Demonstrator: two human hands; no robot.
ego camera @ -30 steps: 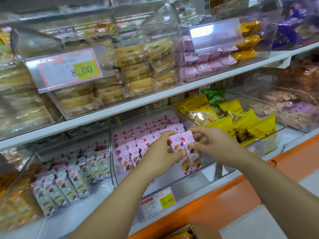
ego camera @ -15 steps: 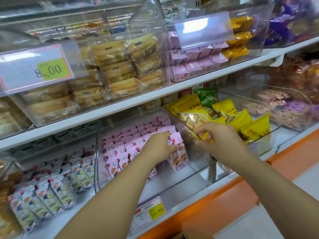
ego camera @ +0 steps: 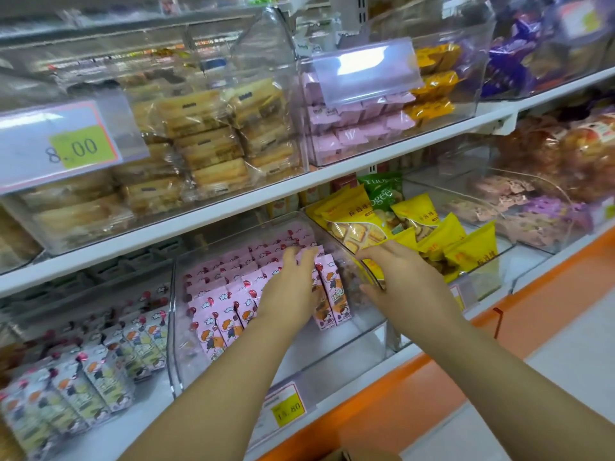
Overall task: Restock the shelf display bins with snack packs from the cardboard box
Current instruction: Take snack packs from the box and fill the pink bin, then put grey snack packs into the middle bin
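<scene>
Fingers (ego camera: 293, 258) of our left hand (ego camera: 289, 294) clamp pink snack packs (ego camera: 332, 289), now lowered into the clear bin (ego camera: 336, 356); release follows. Our right hand (ego camera: 406, 286) grips its wall.

8.00 price tag (ego camera: 71, 146) upper left, 15.80 price tag (ego camera: 287, 408), orange shelf base (ego camera: 549, 294)

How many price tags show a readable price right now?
2: the 8.00 tag on the upper left bin, and the 15.80 tag on the lower middle bin. Others may be glared or hidden.
</scene>
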